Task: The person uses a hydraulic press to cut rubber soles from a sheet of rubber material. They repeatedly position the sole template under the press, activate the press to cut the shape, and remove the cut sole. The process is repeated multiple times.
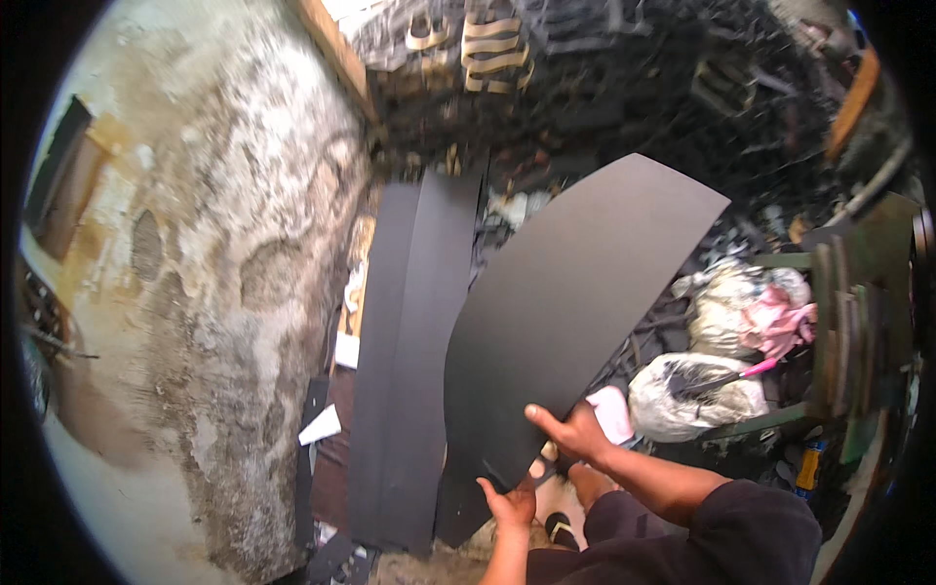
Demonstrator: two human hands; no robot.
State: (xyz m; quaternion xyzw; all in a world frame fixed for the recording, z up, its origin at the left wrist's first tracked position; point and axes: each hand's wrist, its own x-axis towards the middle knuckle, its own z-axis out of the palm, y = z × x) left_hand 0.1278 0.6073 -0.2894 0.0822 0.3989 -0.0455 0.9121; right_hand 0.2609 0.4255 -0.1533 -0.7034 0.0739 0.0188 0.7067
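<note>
A large, thin black sheet with one curved edge and a straight right edge slants up and away in front of me. My right hand grips its lower right edge, thumb on top and fingers hidden underneath. Closer to me, my left hand holds the lower end, its thumb also lying on the upper face. Beside the sheet, on the left, long dark panels lie lengthwise, partly covered by its curved edge. Exactly what material the sheet is made of, I cannot tell.
A stained, peeling wall rises at the left. Dark cut scraps heap up at the back. On the right, a white plastic bag holds a pink-handled tool, near a pink cloth and a greenish frame.
</note>
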